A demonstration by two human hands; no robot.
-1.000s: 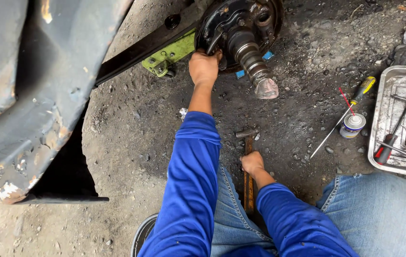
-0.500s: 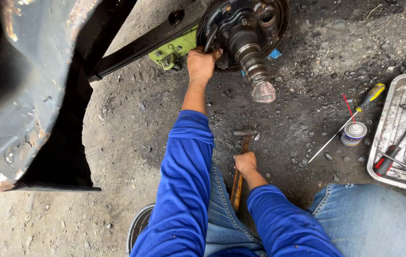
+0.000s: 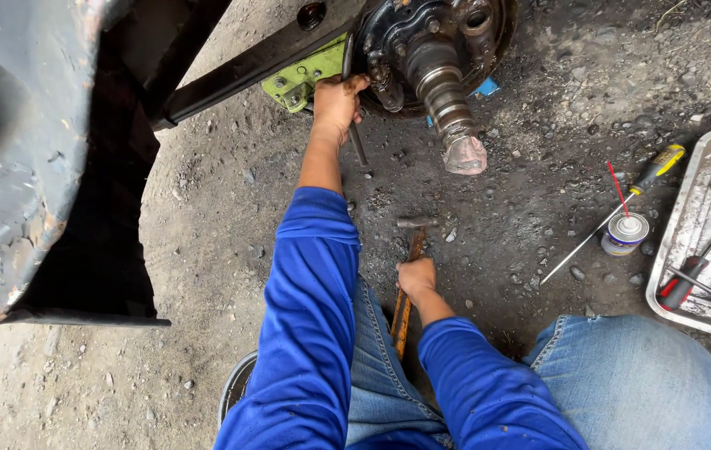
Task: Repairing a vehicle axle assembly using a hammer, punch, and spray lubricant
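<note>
Two hands are busy. Left hand (image 3: pixel 337 100) is closed around a thin metal rod (image 3: pixel 358 143) at the wheel hub (image 3: pixel 422 50). Right hand (image 3: pixel 416 277) grips a hammer (image 3: pixel 409 258) resting on the ground (image 3: pixel 205 208). Hitting the rod looks next, needing careful aim.

My sleeves (image 3: pixel 314 333) are bright blue, my jeans (image 3: pixel 638 383) faded blue; the bracket (image 3: pixel 305 77) lime green, the hub (image 3: pixel 430 42) black, the hammer handle (image 3: pixel 404 312) brown.
</note>
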